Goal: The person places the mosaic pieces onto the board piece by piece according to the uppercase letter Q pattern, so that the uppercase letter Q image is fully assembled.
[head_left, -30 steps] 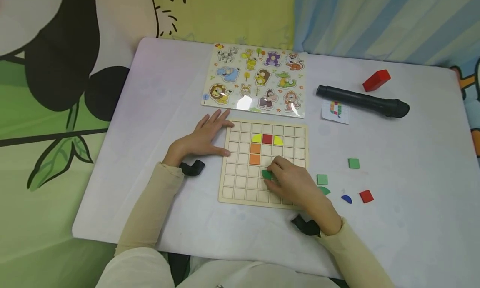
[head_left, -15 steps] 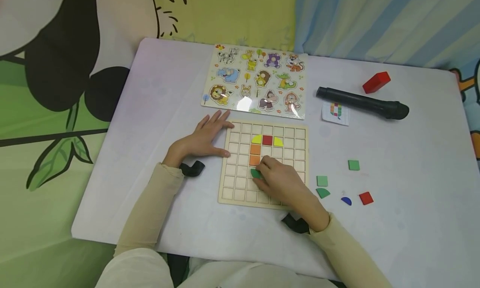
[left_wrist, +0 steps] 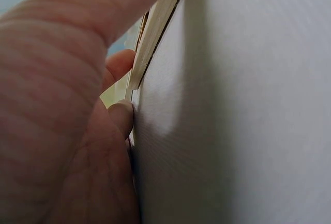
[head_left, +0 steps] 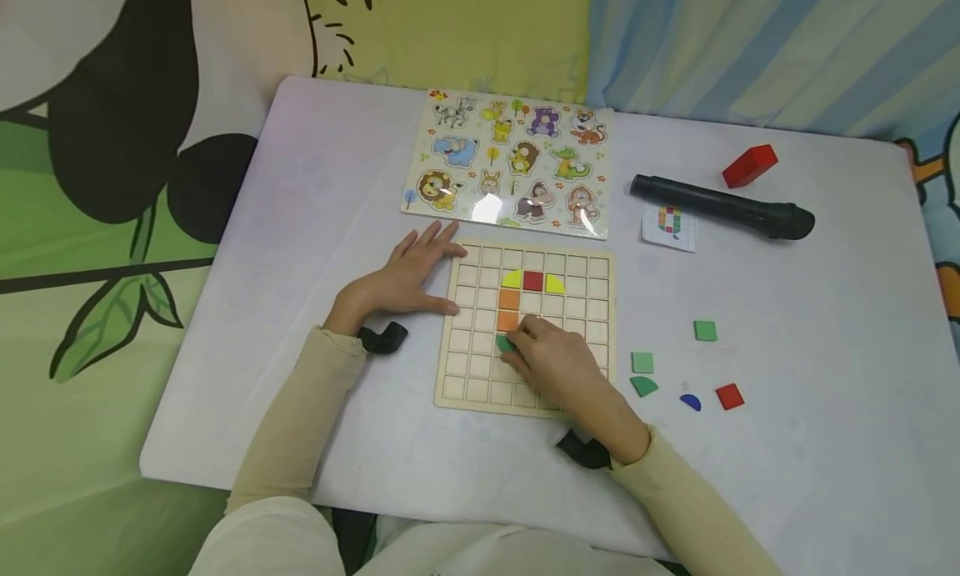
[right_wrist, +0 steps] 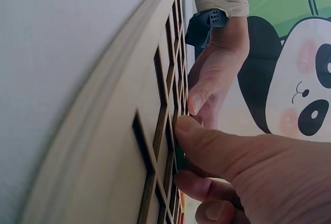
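Note:
A square wooden grid board (head_left: 487, 399) lies on the table in the head view. Set in its cells are a red square (head_left: 533, 281), a yellow quarter-round piece (head_left: 512, 280) on either side of it, and two orange squares (head_left: 507, 320) in the column below. My right hand (head_left: 566, 366) pinches a green quarter-round tile (head_left: 505, 343) at the cell just under the lower orange square. In the right wrist view the green tile (right_wrist: 179, 155) shows between thumb and finger, close against the grid. My left hand (head_left: 405, 276) spreads its fingers, thumb and fingertip at the board's left edge.
Right of the board lie green squares (head_left: 705, 331), a green quarter-round (head_left: 643, 386), a blue half-round (head_left: 691, 402) and a red square (head_left: 730, 396). Behind are a pattern card (head_left: 669, 227), a black microphone-like tube (head_left: 720, 207), a red block (head_left: 751, 167) and an animal puzzle (head_left: 506, 163).
My right hand has moved left across the board with the green quarter-round tile, from one column over to below the orange squares. My left hand has stayed in place.

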`<state>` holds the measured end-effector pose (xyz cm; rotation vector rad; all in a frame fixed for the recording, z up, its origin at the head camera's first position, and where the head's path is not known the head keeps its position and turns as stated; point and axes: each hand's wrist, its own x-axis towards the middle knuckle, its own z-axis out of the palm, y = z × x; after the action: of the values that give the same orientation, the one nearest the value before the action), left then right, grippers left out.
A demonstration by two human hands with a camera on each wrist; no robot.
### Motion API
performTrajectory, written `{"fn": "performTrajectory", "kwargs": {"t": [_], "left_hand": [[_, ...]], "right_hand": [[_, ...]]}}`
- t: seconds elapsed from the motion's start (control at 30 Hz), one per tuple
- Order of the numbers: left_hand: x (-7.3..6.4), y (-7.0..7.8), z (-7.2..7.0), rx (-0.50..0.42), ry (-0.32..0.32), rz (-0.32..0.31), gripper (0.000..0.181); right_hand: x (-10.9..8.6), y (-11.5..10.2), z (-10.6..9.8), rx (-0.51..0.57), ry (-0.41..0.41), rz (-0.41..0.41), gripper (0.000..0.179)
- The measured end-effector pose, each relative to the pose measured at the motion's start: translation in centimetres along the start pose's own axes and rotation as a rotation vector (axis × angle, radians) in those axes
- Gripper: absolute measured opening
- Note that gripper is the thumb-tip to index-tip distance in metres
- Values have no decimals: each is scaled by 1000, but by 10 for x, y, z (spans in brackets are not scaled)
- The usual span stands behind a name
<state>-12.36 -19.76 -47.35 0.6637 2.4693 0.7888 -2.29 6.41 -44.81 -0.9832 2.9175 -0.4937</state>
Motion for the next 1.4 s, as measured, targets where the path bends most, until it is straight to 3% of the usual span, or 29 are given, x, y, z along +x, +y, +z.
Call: {"fn": "performTrajectory", "kwargs": {"t": [0.3, 0.7, 1.0, 1.4], "left_hand": [[0, -1, 1, -3, 2, 7, 84], [0, 0, -1, -10, -1, 8, 85], [2, 0, 0, 12, -3, 0, 85], [2, -1, 1, 11, -3, -6, 86]], "right_hand": [[-1, -4, 4, 32, 33, 81, 20], [-1, -12, 4, 170, 77, 244, 11], [-3, -11, 4, 172, 77, 214, 6], [-11, -1, 5, 93, 185, 153, 6]]}}
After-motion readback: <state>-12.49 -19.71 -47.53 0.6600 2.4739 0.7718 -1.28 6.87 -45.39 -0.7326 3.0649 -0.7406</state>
